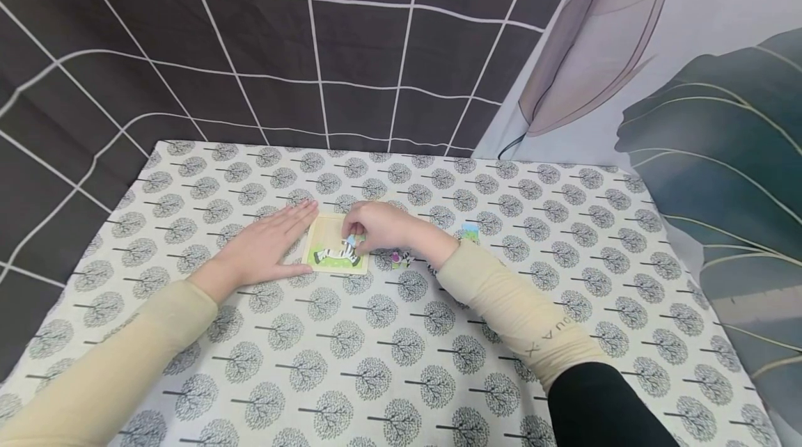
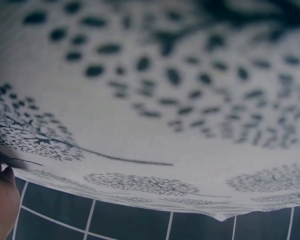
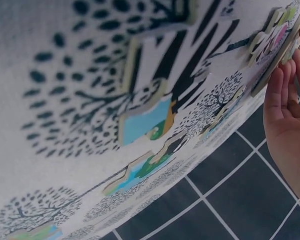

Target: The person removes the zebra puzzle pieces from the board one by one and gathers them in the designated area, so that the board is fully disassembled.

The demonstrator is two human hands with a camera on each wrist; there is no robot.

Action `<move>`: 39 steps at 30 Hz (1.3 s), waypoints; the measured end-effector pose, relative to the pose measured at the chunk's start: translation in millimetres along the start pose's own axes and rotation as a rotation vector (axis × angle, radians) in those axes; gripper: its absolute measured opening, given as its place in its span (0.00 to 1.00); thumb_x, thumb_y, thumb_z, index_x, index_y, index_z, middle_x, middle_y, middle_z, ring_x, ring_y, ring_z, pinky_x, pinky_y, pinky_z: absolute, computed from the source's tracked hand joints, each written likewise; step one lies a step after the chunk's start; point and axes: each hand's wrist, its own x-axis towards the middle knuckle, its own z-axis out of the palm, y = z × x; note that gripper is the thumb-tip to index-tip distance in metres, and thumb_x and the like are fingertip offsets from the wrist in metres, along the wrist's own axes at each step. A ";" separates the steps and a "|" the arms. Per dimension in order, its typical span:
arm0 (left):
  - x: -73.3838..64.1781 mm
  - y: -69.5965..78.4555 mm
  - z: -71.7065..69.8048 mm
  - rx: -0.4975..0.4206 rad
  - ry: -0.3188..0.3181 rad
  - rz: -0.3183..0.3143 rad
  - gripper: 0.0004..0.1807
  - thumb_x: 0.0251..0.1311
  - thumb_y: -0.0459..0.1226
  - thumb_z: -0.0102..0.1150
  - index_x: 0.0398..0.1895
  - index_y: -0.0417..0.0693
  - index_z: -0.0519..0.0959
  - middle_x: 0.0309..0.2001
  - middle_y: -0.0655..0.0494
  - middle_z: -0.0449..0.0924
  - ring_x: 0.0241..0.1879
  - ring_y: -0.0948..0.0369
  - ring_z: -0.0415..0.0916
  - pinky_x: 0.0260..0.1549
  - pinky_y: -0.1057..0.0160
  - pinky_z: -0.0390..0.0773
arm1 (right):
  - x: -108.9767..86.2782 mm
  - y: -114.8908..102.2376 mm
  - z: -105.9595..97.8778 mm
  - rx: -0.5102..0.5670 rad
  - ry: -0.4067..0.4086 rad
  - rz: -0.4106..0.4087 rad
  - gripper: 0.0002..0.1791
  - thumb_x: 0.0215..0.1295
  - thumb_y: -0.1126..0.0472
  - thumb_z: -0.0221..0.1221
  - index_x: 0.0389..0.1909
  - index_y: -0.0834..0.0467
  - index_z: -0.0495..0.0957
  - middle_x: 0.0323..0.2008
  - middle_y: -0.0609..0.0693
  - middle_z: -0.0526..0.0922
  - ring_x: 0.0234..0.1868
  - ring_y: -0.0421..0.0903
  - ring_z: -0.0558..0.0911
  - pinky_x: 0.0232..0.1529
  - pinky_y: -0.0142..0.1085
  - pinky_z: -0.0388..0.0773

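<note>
A small square wooden puzzle tray [image 1: 326, 230] lies on the table, with joined zebra-striped and green pieces [image 1: 335, 257] along its lower part. My left hand [image 1: 263, 245] rests beside the tray's left side, fingers straight, fingertips by the upper corner and thumb by the lower one. Over the tray's right half, my right hand [image 1: 383, 225] pinches a light blue puzzle piece [image 1: 349, 241] with bent fingers. Part of that piece is hidden by the fingers. In the right wrist view, the right hand [image 3: 290, 105] touches the tray's edge area; the left wrist view shows only a bit of left hand [image 2: 2, 202].
Loose puzzle pieces lie right of the tray: a pink, green and striped one [image 1: 401, 260] and a blue-green one [image 1: 470, 232]. Up close are a black-and-white striped piece [image 3: 157, 57] and another blue-green piece [image 3: 134, 175]. A tree-print cloth [image 1: 376, 349] covers the table; a dark checked curtain [image 1: 263, 36] hangs behind.
</note>
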 end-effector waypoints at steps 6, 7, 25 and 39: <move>-0.4 -0.3 -0.2 -0.001 0.003 0.002 0.58 0.71 0.68 0.52 0.86 0.37 0.45 0.87 0.42 0.43 0.86 0.43 0.45 0.86 0.45 0.51 | -0.2 -0.5 1.9 -0.009 0.030 -0.014 0.18 0.57 0.65 0.77 0.49 0.58 0.86 0.46 0.50 0.86 0.48 0.44 0.82 0.58 0.34 0.82; -0.5 -0.4 0.1 -0.001 0.003 0.001 0.58 0.71 0.68 0.52 0.86 0.37 0.45 0.87 0.42 0.43 0.86 0.43 0.45 0.86 0.45 0.51 | -0.4 -0.7 2.2 -0.007 0.036 -0.016 0.18 0.57 0.65 0.77 0.48 0.57 0.86 0.46 0.50 0.85 0.47 0.44 0.81 0.57 0.34 0.82; -1.5 1.4 -2.0 -0.006 -0.005 -0.014 0.58 0.71 0.68 0.52 0.87 0.39 0.44 0.87 0.44 0.42 0.86 0.44 0.44 0.86 0.45 0.51 | -4.2 -3.0 3.3 0.019 0.044 -0.015 0.16 0.60 0.68 0.73 0.48 0.57 0.84 0.43 0.51 0.89 0.43 0.44 0.84 0.51 0.33 0.84; -1.6 2.7 -2.9 0.000 -0.008 -0.012 0.58 0.71 0.68 0.51 0.87 0.39 0.45 0.87 0.43 0.42 0.87 0.44 0.44 0.86 0.45 0.51 | -4.7 -0.1 8.5 -0.032 0.060 -0.045 0.07 0.65 0.62 0.71 0.42 0.57 0.88 0.38 0.49 0.90 0.38 0.42 0.83 0.51 0.34 0.84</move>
